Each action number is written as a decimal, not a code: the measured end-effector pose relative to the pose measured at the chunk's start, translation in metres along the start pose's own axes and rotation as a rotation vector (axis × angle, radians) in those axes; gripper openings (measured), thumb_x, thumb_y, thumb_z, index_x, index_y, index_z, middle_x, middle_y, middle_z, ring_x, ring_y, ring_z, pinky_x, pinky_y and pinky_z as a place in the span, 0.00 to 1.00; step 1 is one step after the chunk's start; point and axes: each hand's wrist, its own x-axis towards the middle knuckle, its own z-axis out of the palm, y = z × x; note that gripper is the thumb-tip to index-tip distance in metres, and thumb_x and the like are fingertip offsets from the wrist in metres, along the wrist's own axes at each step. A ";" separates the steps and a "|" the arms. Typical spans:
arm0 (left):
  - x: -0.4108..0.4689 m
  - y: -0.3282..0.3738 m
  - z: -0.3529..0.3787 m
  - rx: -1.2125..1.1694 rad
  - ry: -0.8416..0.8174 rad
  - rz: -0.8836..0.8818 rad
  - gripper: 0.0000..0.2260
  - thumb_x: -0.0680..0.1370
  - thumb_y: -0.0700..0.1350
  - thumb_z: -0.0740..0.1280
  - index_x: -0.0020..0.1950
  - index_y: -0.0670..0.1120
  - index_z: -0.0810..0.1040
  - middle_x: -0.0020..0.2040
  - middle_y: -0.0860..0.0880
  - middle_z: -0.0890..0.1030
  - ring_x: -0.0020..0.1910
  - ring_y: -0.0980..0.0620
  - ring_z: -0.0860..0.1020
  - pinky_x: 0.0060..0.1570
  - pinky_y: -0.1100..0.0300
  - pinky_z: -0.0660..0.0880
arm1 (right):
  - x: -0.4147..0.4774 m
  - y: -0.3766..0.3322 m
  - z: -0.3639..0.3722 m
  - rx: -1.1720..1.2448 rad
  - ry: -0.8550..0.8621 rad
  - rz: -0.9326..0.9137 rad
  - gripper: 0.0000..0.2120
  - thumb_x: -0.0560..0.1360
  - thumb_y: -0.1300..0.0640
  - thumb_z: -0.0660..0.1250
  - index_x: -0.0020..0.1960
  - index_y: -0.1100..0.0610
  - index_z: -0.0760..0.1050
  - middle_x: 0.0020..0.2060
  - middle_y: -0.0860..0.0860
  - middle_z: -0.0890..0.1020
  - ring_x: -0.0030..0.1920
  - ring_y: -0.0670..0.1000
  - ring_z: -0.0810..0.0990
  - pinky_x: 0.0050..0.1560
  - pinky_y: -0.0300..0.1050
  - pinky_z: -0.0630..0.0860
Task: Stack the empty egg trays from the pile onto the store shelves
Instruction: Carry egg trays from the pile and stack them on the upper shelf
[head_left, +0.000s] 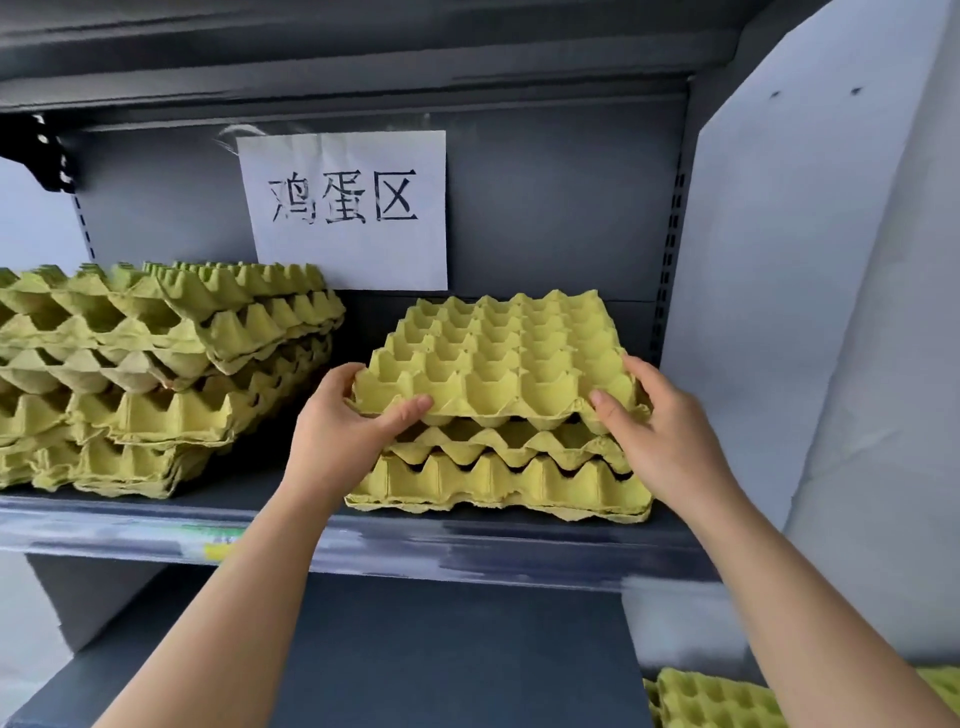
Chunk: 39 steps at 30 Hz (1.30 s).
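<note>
A yellow-green empty egg tray (498, 353) lies on top of a short stack of like trays (493, 480) on the grey shelf (291, 501), right of centre. My left hand (348, 415) grips the top tray's near left corner, thumb on its front edge. At the near right corner my right hand (654, 415) holds the same tray, thumb on the front edge and fingers along its side. The tray's front edge sits slightly raised above the stack. More trays of the pile (727, 699) show at the bottom right.
A taller, uneven stack of egg trays (156, 374) fills the shelf's left part. A white paper sign (345, 208) hangs on the back panel. A white side wall (805, 260) bounds the shelf on the right. A lower grey shelf (415, 649) lies beneath.
</note>
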 end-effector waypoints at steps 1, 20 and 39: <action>0.000 -0.001 0.000 0.005 -0.002 0.002 0.46 0.58 0.71 0.73 0.71 0.53 0.68 0.48 0.66 0.73 0.47 0.57 0.80 0.38 0.66 0.72 | -0.001 -0.002 0.000 -0.015 0.005 0.008 0.30 0.76 0.40 0.62 0.75 0.49 0.60 0.56 0.52 0.79 0.59 0.55 0.76 0.63 0.51 0.72; -0.025 0.028 -0.006 0.350 0.100 0.349 0.32 0.71 0.62 0.72 0.67 0.44 0.76 0.67 0.48 0.75 0.68 0.43 0.68 0.67 0.46 0.65 | -0.022 -0.027 -0.023 -0.228 0.127 -0.061 0.22 0.76 0.47 0.66 0.68 0.54 0.73 0.62 0.52 0.78 0.62 0.53 0.74 0.55 0.41 0.67; -0.247 0.124 0.250 0.103 -0.522 0.724 0.15 0.72 0.49 0.75 0.54 0.42 0.83 0.51 0.46 0.84 0.51 0.41 0.80 0.52 0.47 0.75 | -0.199 0.152 -0.221 -0.603 0.126 0.371 0.20 0.77 0.51 0.67 0.66 0.58 0.74 0.63 0.54 0.78 0.64 0.54 0.75 0.63 0.44 0.67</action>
